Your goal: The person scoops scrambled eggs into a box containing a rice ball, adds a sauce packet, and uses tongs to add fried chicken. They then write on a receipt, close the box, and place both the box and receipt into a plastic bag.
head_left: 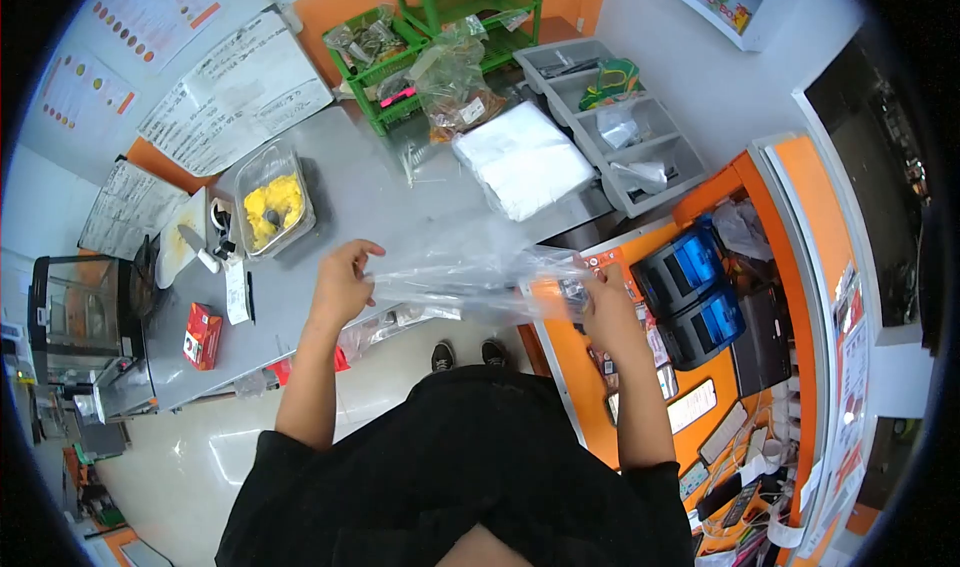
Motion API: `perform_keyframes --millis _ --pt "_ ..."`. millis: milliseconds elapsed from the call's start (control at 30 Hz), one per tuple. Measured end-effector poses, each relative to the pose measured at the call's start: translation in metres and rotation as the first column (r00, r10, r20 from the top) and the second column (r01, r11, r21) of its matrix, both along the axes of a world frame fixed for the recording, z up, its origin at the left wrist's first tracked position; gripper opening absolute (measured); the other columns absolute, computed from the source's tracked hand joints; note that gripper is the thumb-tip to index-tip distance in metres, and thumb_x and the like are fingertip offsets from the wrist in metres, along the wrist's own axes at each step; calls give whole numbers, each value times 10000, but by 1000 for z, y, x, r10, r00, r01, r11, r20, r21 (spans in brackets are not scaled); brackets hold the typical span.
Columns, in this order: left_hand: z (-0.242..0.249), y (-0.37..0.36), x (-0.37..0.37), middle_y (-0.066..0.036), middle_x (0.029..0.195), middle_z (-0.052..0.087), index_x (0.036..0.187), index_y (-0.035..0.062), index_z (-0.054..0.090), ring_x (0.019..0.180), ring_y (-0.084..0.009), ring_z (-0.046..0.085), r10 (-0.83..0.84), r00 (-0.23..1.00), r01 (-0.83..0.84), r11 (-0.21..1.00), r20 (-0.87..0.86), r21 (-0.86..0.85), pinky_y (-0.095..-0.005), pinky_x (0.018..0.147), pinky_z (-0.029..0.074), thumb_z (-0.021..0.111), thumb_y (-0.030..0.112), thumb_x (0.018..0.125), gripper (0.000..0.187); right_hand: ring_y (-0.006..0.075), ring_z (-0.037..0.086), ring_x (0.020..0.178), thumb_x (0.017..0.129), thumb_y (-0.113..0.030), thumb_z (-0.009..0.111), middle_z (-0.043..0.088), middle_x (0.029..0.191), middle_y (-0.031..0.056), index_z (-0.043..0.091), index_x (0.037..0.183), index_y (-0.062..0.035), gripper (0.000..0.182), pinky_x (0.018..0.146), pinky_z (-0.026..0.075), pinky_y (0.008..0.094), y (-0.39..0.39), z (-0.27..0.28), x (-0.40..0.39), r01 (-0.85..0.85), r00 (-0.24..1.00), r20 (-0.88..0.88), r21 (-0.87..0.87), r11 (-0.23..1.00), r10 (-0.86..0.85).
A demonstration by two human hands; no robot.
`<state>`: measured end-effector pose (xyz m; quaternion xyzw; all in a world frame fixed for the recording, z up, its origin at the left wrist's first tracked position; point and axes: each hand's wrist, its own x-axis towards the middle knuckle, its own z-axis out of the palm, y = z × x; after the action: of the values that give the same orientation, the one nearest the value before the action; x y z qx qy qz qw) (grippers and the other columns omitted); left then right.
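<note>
A clear plastic bag (455, 279) is stretched between my two hands, blurred in places, in front of my body. My left hand (345, 283) grips its left end, with the index finger standing out from the rest. At the opposite end, the fingers of my right hand (607, 312) are closed on the bag's edge. Beyond the bag lies a stack of white plastic sheets or bags (525, 162) on the grey table (375, 187). Left of my left hand stands a clear container (303, 215) of yellow food with a dark round thing in it.
Green racks (388, 117) and a grey compartment tray (640, 202) stand at the back. A knife (190, 237) lies on a white board at the left, near a red box (203, 337). On the orange counter (570, 357) at the right are black-and-blue devices (690, 292), phones and cables.
</note>
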<state>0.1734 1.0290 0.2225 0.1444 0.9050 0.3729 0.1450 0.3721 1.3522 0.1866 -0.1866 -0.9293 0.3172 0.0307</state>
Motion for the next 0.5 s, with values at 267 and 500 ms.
perform_keyframes --millis 267,500 --pt "-31 25 34 -116 1020 679 1146 -14 638 821 -150 675 4 868 -329 753 496 571 -262 644 551 597 -22 856 293 422 484 1209 699 -106 767 496 1309 200 619 1125 -37 456 990 408 483 -58 45 -8 -198 878 -357 339 920 320" --pt "25 -3 75 -57 939 677 1079 20 662 697 -174 643 -165 812 -257 760 560 597 -303 605 501 709 -19 768 316 386 571 990 643 53 632 574 1046 202 549 884 -10 262 865 469 424 -104 -3 -72 -310 862 -450 -101 945 234"
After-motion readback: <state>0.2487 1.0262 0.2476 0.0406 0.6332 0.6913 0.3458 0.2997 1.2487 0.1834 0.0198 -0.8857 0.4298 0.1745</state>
